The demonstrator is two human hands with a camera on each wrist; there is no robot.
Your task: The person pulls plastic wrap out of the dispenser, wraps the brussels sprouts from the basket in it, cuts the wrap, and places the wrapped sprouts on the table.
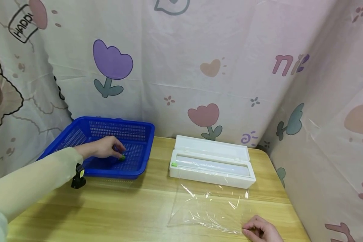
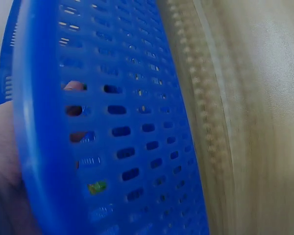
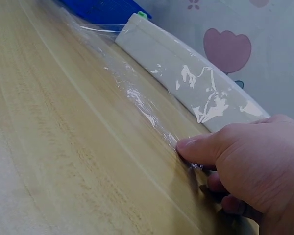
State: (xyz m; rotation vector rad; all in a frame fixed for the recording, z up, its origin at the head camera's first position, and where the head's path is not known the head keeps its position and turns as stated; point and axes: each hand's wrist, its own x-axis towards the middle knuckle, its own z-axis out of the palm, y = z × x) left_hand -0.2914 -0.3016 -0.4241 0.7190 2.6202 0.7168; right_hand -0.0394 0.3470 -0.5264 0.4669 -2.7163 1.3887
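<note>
Have left hand [image 1: 104, 147] inside blue basket [image 1: 113, 174], with bent fingers at small green piece [image 1: 122, 157]; can't tell if pinched. See clear film [image 1: 208, 208] to the right and nearer the body, spread from white box [image 1: 211, 148] with long axis roughly left to right. Pinching film's near right corner with right hand [image 1: 261, 231].

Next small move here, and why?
Probably lift the small green item out of the blue plastic mesh basket with the left hand, right hand holding steady. The left hand seems to pinch the item down inside the basket, while the right pinches the near right corner of the clear plastic film, which extends from the open white rectangular box.
</note>
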